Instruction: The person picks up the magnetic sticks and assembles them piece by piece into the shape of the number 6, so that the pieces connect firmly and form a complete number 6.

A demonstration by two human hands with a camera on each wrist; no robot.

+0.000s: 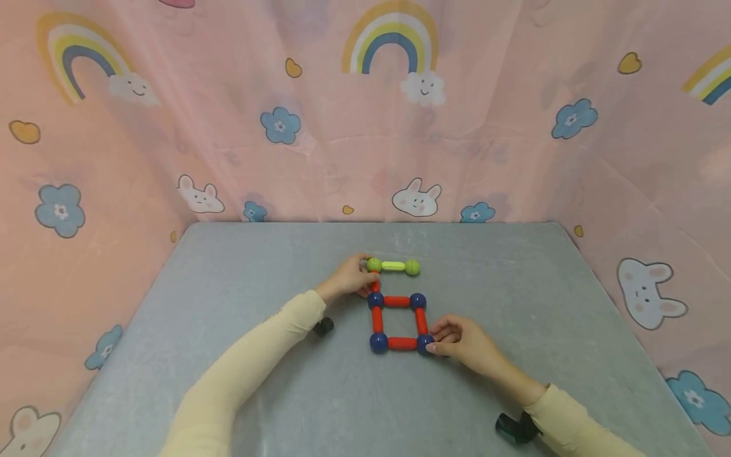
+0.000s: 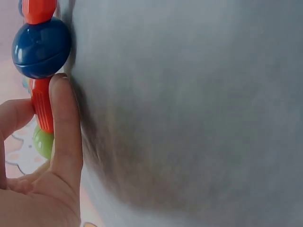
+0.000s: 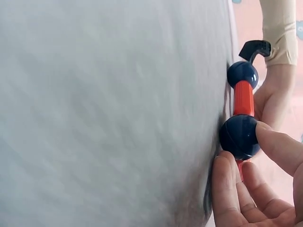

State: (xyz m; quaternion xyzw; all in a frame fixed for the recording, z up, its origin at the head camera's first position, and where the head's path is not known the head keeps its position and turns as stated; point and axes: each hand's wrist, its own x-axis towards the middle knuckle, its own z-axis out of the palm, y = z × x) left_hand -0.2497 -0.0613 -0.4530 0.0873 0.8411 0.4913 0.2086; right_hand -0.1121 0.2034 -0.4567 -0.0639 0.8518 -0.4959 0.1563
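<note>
On the grey table, red rods and blue balls form a square, its front side a red rod (image 1: 402, 343). From its far left blue ball (image 1: 375, 300) another red rod (image 2: 43, 105) leads back to a green ball (image 1: 374, 265). A light green rod (image 1: 393, 266) joins that ball to a second green ball (image 1: 412, 266) on the right. My left hand (image 1: 349, 277) pinches the red rod between the blue and green balls. With thumb and fingers, my right hand (image 1: 465, 343) grips the near right blue ball (image 3: 240, 137).
Pink printed cloth (image 1: 365, 152) surrounds the grey table (image 1: 274, 254) at the back and sides. A black wrist-worn piece (image 1: 516, 428) shows under the right sleeve, and another dark piece (image 1: 323, 327) under the left forearm.
</note>
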